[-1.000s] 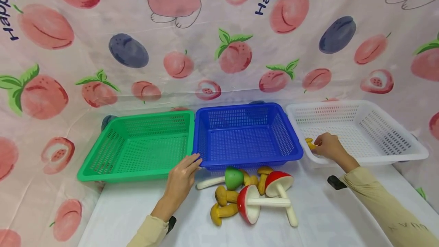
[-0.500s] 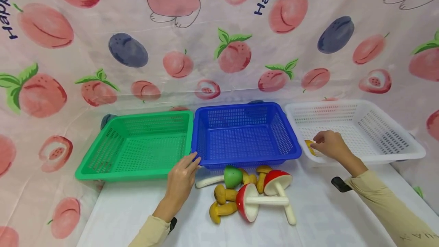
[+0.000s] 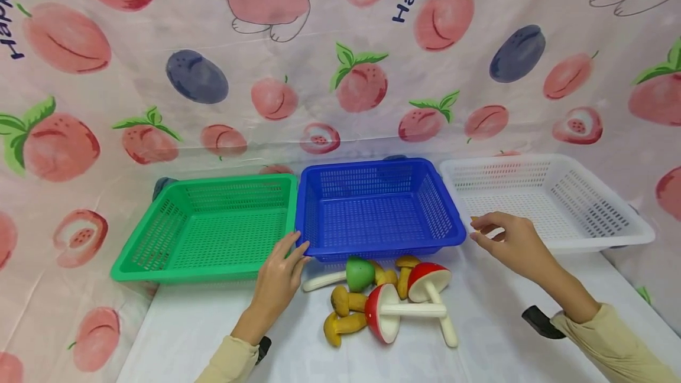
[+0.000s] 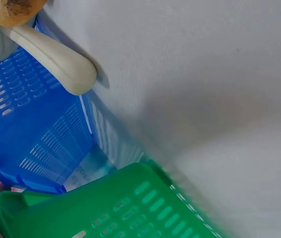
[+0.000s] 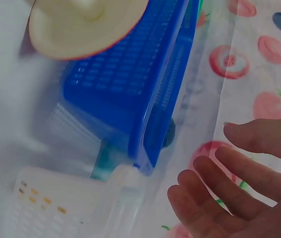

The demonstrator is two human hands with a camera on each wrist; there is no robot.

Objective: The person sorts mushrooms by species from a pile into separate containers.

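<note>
My right hand (image 3: 508, 247) hovers over the front left corner of the white basket (image 3: 585, 247), holding nothing; its fingers are loosely bent in the right wrist view. A bit of a yellow toy mushroom (image 3: 474, 218) shows behind its fingertips, and yellow also shows through the basket's slots. My left hand (image 3: 279, 276) rests its fingertips where the green basket (image 3: 202, 276) meets the blue basket (image 3: 388, 250). Between the hands lie a green-capped mushroom (image 3: 360, 273), two red-capped mushrooms (image 3: 376, 315) with white stems, and several yellow-brown mushrooms (image 3: 348, 325).
The three baskets stand in a row along the back of the white-covered table (image 3: 495, 336). A fruit-print cloth (image 3: 319, 64) hangs behind them. The mushroom pile lies in front of the blue basket.
My right hand has let go of the yellow mushroom inside the white basket and drawn back left and toward me. My left hand stays at the basket rims.
</note>
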